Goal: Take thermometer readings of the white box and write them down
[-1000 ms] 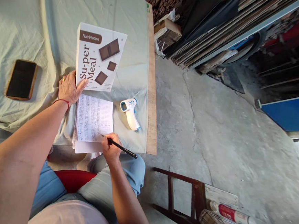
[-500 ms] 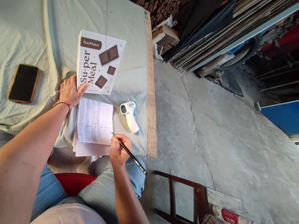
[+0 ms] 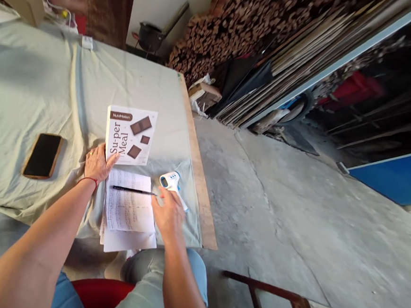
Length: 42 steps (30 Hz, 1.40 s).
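At its lower left corner, my left hand [image 3: 97, 165] grips a white meal box [image 3: 133, 138], with the thumb over the printed front and the fingers along its side. Below the box lie handwritten paper sheets [image 3: 128, 214], stacked. A black pen [image 3: 132, 190] rests slantwise across the top sheet, its lower end close to my right hand [image 3: 169, 209]. That hand is slightly blurred, its fingers stretched over the white and blue infrared thermometer [image 3: 172, 181]. It covers part of the thermometer's handle, and whether the fingers touch it I cannot tell.
A phone [image 3: 43, 156] in a brown-edged case lies to the left on the cloth-covered table [image 3: 129, 86]. The table's wooden edge [image 3: 202, 201] runs along the right. Beyond are concrete floor, stacked firewood [image 3: 204, 45] and a dark frame [image 3: 262, 285]. Someone's blurred hand shows at the far top.
My right hand has let go of the pen, which now lies on the sheets, and has moved over to the thermometer. My left hand stays at the box. The view has shifted.
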Motion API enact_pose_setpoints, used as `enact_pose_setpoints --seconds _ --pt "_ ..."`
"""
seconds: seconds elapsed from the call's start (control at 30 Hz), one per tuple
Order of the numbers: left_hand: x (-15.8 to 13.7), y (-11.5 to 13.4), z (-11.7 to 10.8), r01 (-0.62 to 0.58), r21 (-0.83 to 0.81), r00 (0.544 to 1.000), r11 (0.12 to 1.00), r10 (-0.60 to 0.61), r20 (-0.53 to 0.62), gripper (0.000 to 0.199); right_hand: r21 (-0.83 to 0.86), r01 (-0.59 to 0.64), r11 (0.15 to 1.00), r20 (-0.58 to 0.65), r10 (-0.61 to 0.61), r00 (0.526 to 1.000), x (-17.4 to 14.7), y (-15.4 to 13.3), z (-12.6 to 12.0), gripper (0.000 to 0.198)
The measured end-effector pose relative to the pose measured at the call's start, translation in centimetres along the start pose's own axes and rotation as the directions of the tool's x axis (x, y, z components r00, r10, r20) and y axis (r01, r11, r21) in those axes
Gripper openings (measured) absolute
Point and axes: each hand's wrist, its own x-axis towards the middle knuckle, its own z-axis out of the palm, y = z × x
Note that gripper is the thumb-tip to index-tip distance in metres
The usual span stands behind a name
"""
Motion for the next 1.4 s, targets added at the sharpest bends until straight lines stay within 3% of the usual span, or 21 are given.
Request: enact_pose_setpoints --seconds 0.07,0.13,0.23,0.33,0.4,0.5,0.6,0.7,0.9,1.4 --pt "-0.1 0.1 -0.2 -0.005 0.002 1.000 1.000 0.005 0.002 0.052 -0.083 -0.078 0.993 -0.093 0.070 0.993 0.6 2.1 -0.7 0.044" --pt "-0.1 0.2 -0.3 -0.009 0.005 1.000 1.000 0.009 -0.006 0.053 -0.123 -0.152 0.981 -0.060 0.146 0.988 1.3 4.4 -1.2 0.054" --pt "-0.1 0.1 -0.2 -0.001 0.000 1.000 1.000 0.001 -0.006 0.056 -0.031 -0.188 0.982 0.068 0.190 0.979 2.6 6.3 -1.2 0.047" --pt "-0.1 -0.1 -0.2 0.007 -0.009 1.000 1.000 -0.007 0.007 0.057 0.178 -0.286 0.942 0.173 0.256 0.951 3.7 4.9 -1.2 0.049" --pt "-0.1 -0.2 -0.1 -0.002 -0.014 1.000 1.000 0.002 0.002 0.055 0.387 -0.363 0.847 0.224 0.295 0.929 4.1 2.3 -1.2 0.055" --pt "-0.1 -0.3 -0.1 -0.015 -0.009 1.000 1.000 0.015 -0.014 0.052 0.654 -0.433 0.620 0.343 0.268 0.900 4.4 -2.4 -0.5 0.051" --pt "-0.1 -0.3 -0.1 -0.006 0.004 1.000 1.000 0.006 -0.012 0.052 0.753 -0.519 0.406 0.468 0.224 0.855 4.6 -6.1 1.1 0.055" --pt "-0.1 -0.3 0.0 -0.007 0.012 1.000 1.000 0.007 0.001 0.053 0.767 -0.572 0.290 0.529 0.219 0.820 4.8 -7.7 2.8 0.061" --pt "-0.1 -0.4 0.4 -0.011 0.011 1.000 1.000 0.011 -0.028 0.056 0.774 -0.568 0.281 0.521 0.229 0.823 4.8 -7.4 4.4 0.062" --pt "-0.1 0.3 -0.1 0.015 0.048 1.000 0.999 -0.016 0.008 0.060 0.779 -0.590 0.214 0.542 0.246 0.804 4.5 -8.5 4.1 0.061"
